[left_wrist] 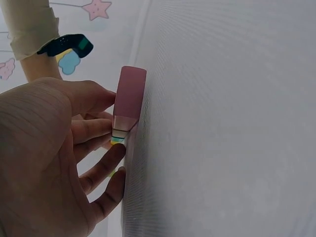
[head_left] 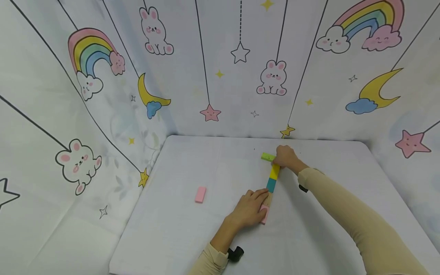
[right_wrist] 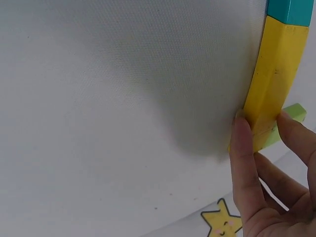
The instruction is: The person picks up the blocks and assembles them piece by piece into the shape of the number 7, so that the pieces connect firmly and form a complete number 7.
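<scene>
A line of blocks runs away across the table: a pink block point(head_left: 264, 220) nearest, then a plain wooden block point(head_left: 268, 199), a teal block point(head_left: 271, 185) and a yellow block point(head_left: 274, 171). Crosswise at the far end lies a light green block point(head_left: 267, 156). My left hand point(head_left: 249, 209) rests along the near part of the line, its thumb against the side of the pink block and its fingers by the wooden one. With thumb and finger on opposite sides, my right hand point(right_wrist: 276, 173) pinches the yellow block near its far end.
A second pink block point(head_left: 200, 194) lies apart on the white table point(head_left: 165, 229), left of the line. Behind the table's far edge hangs a white cloth point(head_left: 185, 76) printed with rainbows, rabbits, moons and stars.
</scene>
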{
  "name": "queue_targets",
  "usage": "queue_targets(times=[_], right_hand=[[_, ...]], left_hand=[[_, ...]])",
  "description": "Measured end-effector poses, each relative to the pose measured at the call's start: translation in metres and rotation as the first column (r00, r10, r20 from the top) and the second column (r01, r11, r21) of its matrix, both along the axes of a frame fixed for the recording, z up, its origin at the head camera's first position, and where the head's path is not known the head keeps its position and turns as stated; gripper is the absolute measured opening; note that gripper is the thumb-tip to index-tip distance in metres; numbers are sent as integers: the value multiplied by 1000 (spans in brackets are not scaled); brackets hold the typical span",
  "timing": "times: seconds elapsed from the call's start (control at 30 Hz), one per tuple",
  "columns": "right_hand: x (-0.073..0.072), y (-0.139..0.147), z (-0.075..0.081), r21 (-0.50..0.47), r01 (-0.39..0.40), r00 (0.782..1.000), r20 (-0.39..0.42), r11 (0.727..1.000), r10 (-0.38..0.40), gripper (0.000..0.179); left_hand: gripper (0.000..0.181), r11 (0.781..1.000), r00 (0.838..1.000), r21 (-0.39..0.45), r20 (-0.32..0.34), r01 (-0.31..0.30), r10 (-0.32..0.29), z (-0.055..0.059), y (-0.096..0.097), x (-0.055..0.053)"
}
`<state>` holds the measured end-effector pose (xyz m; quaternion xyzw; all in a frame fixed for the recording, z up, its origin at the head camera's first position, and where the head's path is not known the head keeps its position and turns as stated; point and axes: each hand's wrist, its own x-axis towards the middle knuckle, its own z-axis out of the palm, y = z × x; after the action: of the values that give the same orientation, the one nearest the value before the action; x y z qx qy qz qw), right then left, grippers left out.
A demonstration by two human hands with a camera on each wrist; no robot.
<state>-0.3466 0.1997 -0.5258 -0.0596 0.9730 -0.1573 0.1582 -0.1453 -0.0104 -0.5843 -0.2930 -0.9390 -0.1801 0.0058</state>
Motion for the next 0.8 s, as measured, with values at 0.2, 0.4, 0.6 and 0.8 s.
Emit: queue_targets(times=[0.2, 0.4, 0.6, 0.8], right_hand=[[-3, 2, -2, 22, -22, 1000, 5, 1000, 22, 47], [-3, 2, 2, 47, -39, 999, -11, 998, 39, 39], [-2, 2, 7, 67, -30, 999, -9, 997, 31, 43], [1, 1, 10, 69, -71, 995, -64, 995, 75, 43]], left_hand=[[56, 1000, 1000, 2, 5, 1, -1, 0, -1, 0], [56, 1000, 1000, 5, 3, 4, -4, 0, -1, -1], [56, 1000, 1000, 4, 1, 2, -2, -1, -1, -2], [56, 1000, 1000, 13, 9, 4, -4, 1, -1, -1]])
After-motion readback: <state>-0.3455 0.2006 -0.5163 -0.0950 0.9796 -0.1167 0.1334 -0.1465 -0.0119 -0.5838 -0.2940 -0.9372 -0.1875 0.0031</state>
